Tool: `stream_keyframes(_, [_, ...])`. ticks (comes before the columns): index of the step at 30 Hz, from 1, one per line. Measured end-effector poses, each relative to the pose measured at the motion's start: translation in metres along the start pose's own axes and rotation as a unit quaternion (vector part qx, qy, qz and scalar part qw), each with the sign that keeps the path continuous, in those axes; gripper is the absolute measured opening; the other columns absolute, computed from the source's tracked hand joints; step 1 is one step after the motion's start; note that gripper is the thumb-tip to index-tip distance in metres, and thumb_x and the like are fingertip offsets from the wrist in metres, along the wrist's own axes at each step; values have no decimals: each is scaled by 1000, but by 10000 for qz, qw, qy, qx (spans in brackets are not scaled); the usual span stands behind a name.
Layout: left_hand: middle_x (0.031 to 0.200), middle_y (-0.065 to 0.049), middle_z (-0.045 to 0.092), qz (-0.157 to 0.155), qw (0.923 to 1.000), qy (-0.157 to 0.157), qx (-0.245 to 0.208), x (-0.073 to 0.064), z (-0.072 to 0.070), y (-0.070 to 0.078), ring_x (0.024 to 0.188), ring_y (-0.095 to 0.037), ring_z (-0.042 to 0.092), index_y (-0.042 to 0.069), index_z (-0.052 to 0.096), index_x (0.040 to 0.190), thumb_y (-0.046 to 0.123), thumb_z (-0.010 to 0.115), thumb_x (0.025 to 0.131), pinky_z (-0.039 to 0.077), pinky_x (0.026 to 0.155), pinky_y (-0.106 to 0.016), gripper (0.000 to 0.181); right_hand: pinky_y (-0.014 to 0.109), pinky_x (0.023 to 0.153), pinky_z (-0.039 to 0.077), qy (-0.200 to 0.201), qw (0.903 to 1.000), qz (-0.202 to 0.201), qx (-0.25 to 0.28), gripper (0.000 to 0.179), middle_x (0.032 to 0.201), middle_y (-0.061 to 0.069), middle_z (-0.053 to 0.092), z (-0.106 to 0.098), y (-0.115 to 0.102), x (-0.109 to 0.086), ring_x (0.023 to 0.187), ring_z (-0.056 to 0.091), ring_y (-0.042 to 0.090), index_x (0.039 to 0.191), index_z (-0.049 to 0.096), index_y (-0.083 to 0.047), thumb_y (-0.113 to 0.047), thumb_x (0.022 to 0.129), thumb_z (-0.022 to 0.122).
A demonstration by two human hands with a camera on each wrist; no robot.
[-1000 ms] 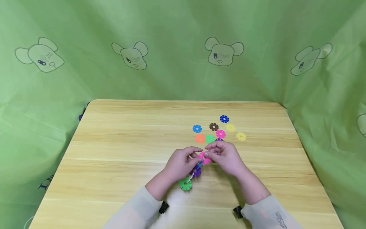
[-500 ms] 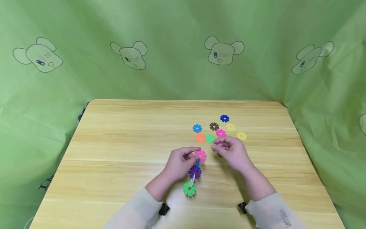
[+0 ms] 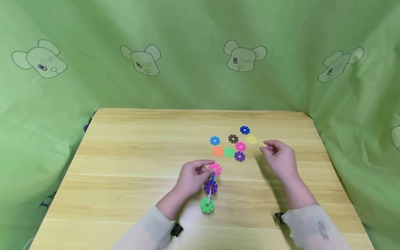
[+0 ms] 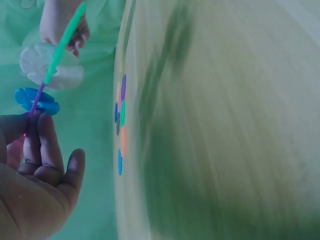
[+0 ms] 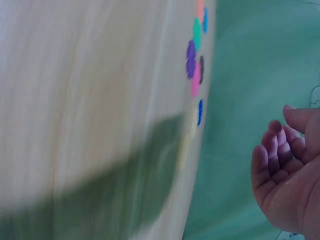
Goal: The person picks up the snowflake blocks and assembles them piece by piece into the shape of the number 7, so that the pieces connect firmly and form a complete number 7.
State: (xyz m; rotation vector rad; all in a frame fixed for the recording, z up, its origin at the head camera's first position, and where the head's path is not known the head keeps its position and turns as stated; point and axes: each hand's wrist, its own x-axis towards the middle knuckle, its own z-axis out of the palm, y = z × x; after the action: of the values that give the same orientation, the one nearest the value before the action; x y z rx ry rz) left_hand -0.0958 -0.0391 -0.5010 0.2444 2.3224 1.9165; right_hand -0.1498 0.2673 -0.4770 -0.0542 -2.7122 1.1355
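My left hand (image 3: 192, 178) pinches the top of a chain of slotted plastic flower discs, at its pink disc (image 3: 215, 169). Below the pink one hang a blue disc (image 4: 37, 100), a purple disc (image 3: 210, 187), a white disc (image 4: 67, 76) and a green disc (image 3: 207, 205), linked slot to slot. Off to the right, my right hand (image 3: 281, 159) hovers with bent fingers. Nothing shows between its fingers in the right wrist view. From the head view its fingertips overlap a yellow disc (image 5: 184, 152), which lies on the table and is mostly hidden there.
Loose discs lie flat on the wooden table (image 3: 125, 156): light blue (image 3: 214, 140), orange (image 3: 218, 151), green (image 3: 229, 152), purple (image 3: 239, 156), pink (image 3: 240, 146), brown (image 3: 233, 139), dark blue (image 3: 244, 130) and pale yellow (image 3: 251, 139). A green curtain (image 3: 193, 90) surrounds the table.
My right hand has left the chain and moved right, to over the yellow disc, uncovering the loose purple disc. My left hand keeps the chain, which now hangs straighter and slightly further left.
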Motion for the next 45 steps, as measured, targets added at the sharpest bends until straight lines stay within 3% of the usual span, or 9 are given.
stream_keyframes(3, [75,-1,67,-11,10000,0,-10,1,-1,0,60,-7,57,5,78,121,3,76,95,50,53,-18,26,26,71,55,-27,9991,38,-423,38,100,20,72,0,10,6,85,66,29,129,68,9,-16,100,74])
stream_keyframes(6, [75,-2,68,-41,10000,-17,-39,1,-1,-1,59,-7,57,5,77,122,1,75,96,51,55,-18,27,49,83,57,-282,9958,187,-849,53,112,26,67,2,22,11,98,66,41,141,58,11,-22,102,73])
stream_keyframes(9, [75,-2,68,-97,9999,-15,-32,1,-1,-2,60,-7,56,5,77,123,0,74,96,51,55,-18,28,67,97,48,-663,9897,440,-1188,69,128,35,58,5,34,15,113,58,53,150,45,13,-30,103,71])
stream_keyframes(11, [74,-2,67,-163,9999,-5,-29,0,-2,-2,59,-7,56,5,77,122,0,75,95,49,52,-18,28,72,105,41,-874,9852,577,-1356,77,134,40,51,8,41,18,120,52,59,153,38,15,-35,103,70])
stream_keyframes(15, [74,-2,67,-217,9998,25,-22,1,-2,0,59,-7,55,6,78,121,0,75,95,46,50,-17,27,73,109,38,-1099,9788,653,-1603,82,138,45,46,14,53,23,125,47,63,152,36,18,-39,103,68])
stream_keyframes(28, [72,-1,67,-243,9996,99,-104,3,-1,3,56,-8,54,5,77,121,1,75,95,45,47,-17,26,70,98,47,-1149,9715,833,-1900,60,130,41,52,18,60,33,119,52,60,143,55,11,-35,105,64])
stream_keyframes(34, [72,-1,67,-205,9996,142,-149,4,-1,3,55,-8,54,5,77,121,1,75,95,45,47,-17,26,68,98,47,-1066,9756,908,-1691,57,127,38,58,16,60,33,116,56,57,136,57,13,-32,102,71])
stream_keyframes(45, [73,-2,68,-255,9980,386,-428,4,-2,-1,60,-12,59,3,78,119,-3,75,92,50,52,-18,28,55,84,52,-788,9880,895,-985,40,103,22,68,21,54,14,94,64,39,128,61,5,-17,98,76])
